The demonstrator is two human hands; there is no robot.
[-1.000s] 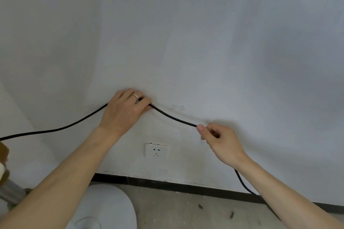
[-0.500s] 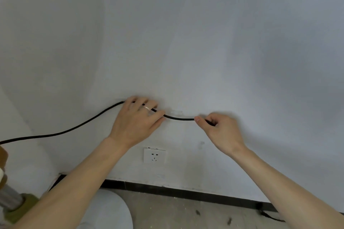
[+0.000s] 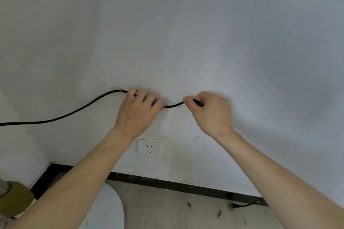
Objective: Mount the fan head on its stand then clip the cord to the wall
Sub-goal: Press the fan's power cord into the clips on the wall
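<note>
The black cord (image 3: 74,113) runs along the wall between both hands: the left hand (image 3: 138,109) presses it flat, the right hand (image 3: 210,111) pinches it. Pulling too hard could pop it from the clear clip (image 3: 116,90) beyond the left fingers. A wall socket (image 3: 149,148) sits below, unobstructed.

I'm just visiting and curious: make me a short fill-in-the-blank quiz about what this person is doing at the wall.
1. Both hands hold a black ____ against the wall.
2. The left hand wears a ____ on one finger.
3. The white socket sits on the wall ____ the left hand.
4. The right hand pinches the cord between thumb and ____.

Missing words: cord; ring; below; fingers
</note>
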